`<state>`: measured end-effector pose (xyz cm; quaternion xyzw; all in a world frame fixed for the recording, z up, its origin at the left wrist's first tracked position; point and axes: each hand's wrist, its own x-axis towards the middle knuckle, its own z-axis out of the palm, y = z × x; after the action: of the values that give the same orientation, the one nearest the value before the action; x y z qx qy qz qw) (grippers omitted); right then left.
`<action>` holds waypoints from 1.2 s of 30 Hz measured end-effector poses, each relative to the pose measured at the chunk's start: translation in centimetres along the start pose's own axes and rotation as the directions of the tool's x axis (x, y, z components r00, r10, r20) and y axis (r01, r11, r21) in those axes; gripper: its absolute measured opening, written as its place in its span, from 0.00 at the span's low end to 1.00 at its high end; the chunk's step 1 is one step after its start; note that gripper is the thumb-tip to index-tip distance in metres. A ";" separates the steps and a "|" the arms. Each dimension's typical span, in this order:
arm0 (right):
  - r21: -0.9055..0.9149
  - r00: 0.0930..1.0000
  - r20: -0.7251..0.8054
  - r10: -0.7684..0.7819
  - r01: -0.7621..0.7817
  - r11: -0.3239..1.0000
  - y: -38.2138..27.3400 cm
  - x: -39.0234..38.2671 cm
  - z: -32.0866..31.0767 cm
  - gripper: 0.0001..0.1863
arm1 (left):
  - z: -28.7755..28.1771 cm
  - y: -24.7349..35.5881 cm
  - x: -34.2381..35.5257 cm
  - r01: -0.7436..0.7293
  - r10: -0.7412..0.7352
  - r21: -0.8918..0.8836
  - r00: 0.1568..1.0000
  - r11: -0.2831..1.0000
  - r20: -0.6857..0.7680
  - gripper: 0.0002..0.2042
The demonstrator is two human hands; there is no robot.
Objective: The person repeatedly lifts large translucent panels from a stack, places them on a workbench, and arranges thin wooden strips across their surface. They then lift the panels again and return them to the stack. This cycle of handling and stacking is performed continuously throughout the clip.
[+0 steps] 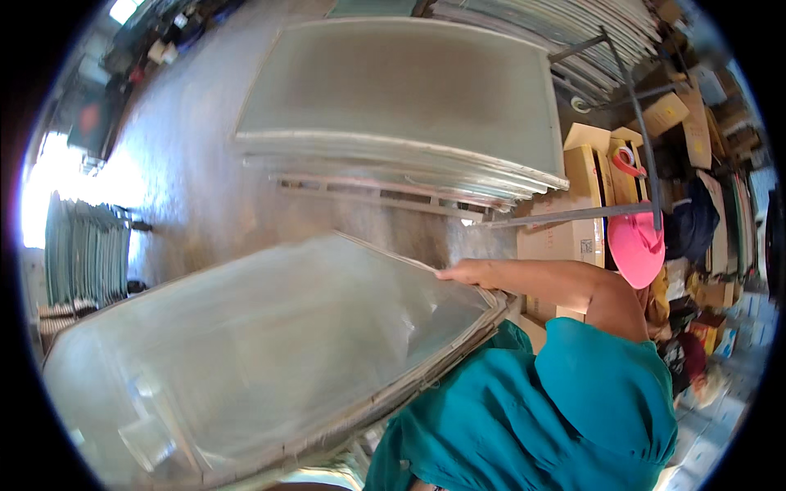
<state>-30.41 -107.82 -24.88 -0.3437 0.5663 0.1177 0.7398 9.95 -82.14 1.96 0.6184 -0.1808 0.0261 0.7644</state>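
My right hand (468,274), below a bare forearm and teal sleeve, is closed on the right-hand edge of a large framed mesh screen (246,327). The screen is pale, see-through and rectangular, with a thin light rim. It lies tilted across the lower left, its near edge close to my teal top. Shiny patches show on its surface near the lower left. Other rims seem to lie just under its near edge, but I cannot tell how many. My left hand is out of sight.
Ahead, a stack of similar framed screens (401,90) rests on a low pallet. A grey metal rail (565,217) stands at right, beside cardboard boxes (565,176), a red tape roll (626,162) and a pink hat (636,250). More screens (86,254) stand at far left.
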 end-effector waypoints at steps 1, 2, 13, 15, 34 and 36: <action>-0.050 0.993 -0.057 -0.103 0.100 0.994 -2.4 -1.0 0.7 0.30 | -0.3 0.0 0.1 -0.046 0.046 -0.001 0.999 0.999 -0.010 0.22; -0.011 0.973 -0.003 -0.233 0.233 0.973 -4.3 -2.1 1.0 0.30 | -0.3 -0.2 0.2 -0.080 0.079 -0.009 0.997 0.997 -0.016 0.22; 0.287 0.564 -0.557 -0.609 0.819 0.496 -8.7 -12.3 -4.4 0.33 | 5.6 -3.9 1.4 -0.148 0.158 -0.274 0.987 0.950 0.015 0.24; 0.260 0.497 -0.688 -0.529 0.850 0.459 -6.2 -10.7 -8.2 0.33 | 8.7 -4.1 0.6 -0.068 0.101 -0.382 0.993 0.922 0.066 0.25; 0.316 0.327 -0.936 0.134 0.604 0.732 7.2 -3.7 -37.3 0.25 | 49.0 -30.7 -13.7 0.668 -0.710 0.352 0.388 0.656 0.588 0.12; 0.273 0.300 -0.949 0.099 0.622 0.734 6.3 -2.2 -40.2 0.27 | 51.3 -31.7 -14.3 0.689 -0.726 0.343 0.392 0.639 0.565 0.12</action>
<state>-65.12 -128.48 -30.12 -0.1851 0.8139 -0.4182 0.3584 -7.60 -135.89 -23.42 0.6218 -0.1567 -0.5154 0.5685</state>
